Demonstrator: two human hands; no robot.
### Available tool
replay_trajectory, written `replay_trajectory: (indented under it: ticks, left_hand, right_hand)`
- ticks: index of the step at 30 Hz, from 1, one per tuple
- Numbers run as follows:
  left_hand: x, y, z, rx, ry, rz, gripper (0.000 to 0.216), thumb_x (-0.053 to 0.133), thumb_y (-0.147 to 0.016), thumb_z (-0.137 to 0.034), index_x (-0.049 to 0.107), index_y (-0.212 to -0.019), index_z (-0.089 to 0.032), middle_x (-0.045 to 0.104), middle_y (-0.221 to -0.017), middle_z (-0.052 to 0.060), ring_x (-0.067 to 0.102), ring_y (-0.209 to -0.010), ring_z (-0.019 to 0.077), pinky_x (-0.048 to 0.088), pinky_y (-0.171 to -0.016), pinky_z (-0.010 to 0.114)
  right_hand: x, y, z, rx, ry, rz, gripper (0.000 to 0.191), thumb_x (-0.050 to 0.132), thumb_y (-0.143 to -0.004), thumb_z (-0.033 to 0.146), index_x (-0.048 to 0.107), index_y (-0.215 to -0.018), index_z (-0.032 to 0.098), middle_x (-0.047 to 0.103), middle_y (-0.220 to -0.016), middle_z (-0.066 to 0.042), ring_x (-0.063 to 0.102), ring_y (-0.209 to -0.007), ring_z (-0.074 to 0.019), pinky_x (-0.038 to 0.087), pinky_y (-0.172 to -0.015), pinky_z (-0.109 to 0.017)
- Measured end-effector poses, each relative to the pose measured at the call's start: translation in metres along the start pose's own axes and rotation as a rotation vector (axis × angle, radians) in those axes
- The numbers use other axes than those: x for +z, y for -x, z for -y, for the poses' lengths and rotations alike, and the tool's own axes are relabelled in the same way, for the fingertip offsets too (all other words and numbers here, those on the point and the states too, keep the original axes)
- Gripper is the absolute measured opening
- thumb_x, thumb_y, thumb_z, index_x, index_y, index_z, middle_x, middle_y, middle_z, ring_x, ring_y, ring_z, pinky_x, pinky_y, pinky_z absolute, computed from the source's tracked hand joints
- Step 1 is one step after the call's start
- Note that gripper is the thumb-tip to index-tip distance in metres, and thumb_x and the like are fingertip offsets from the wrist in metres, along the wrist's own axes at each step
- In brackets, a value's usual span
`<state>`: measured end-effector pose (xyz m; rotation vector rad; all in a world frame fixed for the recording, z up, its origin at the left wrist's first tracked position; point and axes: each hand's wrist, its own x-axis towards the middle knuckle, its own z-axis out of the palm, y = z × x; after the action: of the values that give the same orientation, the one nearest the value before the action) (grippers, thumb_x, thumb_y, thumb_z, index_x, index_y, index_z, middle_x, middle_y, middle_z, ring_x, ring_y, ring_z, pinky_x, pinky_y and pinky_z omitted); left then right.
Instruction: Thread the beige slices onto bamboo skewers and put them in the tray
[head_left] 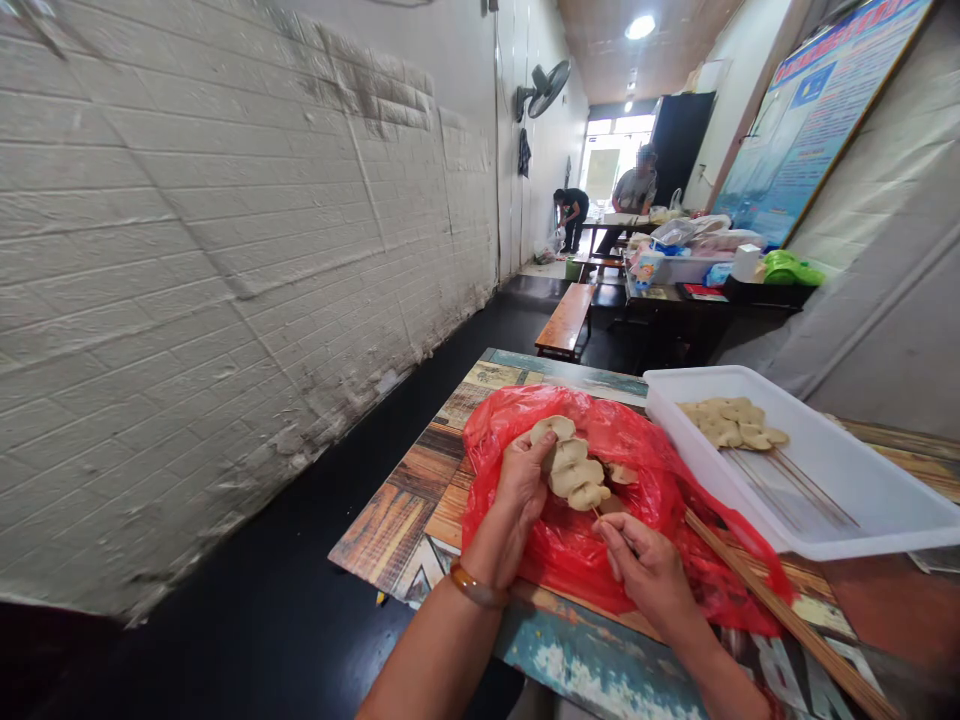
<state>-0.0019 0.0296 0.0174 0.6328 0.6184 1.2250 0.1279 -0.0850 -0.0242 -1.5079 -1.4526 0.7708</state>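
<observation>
Left hand [521, 485], fingers clamped on the pale slices [574, 465]; right hand [654, 572], fingers clamped on their skewer [597, 513], all held above the red bag [496, 430] on the tabletop [390, 510]: slices could tear or slide if the skewer twists or the pinch tightens.

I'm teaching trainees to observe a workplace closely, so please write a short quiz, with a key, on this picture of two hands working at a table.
1. Multiple choice: What colour is the plastic bag beneath the hands? A) green B) red C) white
2. True or false: The white tray holds skewered beige pieces.
3. Short answer: Which hand pinches the stick of the held skewer just below its pieces?

Key: 1. B. 2. True. 3. The right hand; the left hand holds the far end.
</observation>
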Motion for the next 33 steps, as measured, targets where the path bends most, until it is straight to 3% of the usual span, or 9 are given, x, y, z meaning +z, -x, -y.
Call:
replay_trajectory:
  ticks: [5, 12, 33]
  left_hand:
    - [0.0, 0.001, -0.002, -0.02, 0.016, 0.048, 0.034, 0.077, -0.063, -0.032, 0.066, -0.09, -0.013, 0.069, -0.081, 0.007, 0.063, -0.067, 0.0164, 0.049, -0.067, 0.029]
    - [-0.003, -0.004, -0.01, 0.001, 0.054, -0.005, 0.031, 0.077, -0.061, -0.034, 0.067, -0.08, -0.011, 0.069, -0.076, 0.005, 0.062, -0.065, 0.0139, 0.049, -0.065, 0.025]
    - [-0.013, -0.011, 0.001, 0.106, -0.081, -0.101, 0.028, 0.075, -0.06, -0.031, 0.067, -0.079, -0.012, 0.066, -0.07, 0.003, 0.057, -0.059, 0.0115, 0.043, -0.059, 0.023]
  right_hand:
    - [0.0, 0.0, -0.001, 0.013, -0.05, 0.0, 0.034, 0.043, -0.09, 0.048, 0.059, -0.08, 0.019, 0.043, -0.047, 0.006, 0.041, -0.04, -0.0106, 0.034, -0.042, -0.022]
    - [-0.001, 0.001, -0.001, 0.069, -0.09, 0.03, 0.037, 0.043, -0.089, 0.051, 0.059, -0.082, 0.019, 0.043, -0.046, 0.007, 0.04, -0.039, -0.01, 0.033, -0.04, -0.021]
    - [-0.002, 0.001, -0.001, 0.092, -0.102, 0.083, 0.034, 0.044, -0.089, 0.048, 0.059, -0.089, 0.017, 0.044, -0.048, 0.007, 0.041, -0.04, -0.0093, 0.032, -0.04, -0.021]
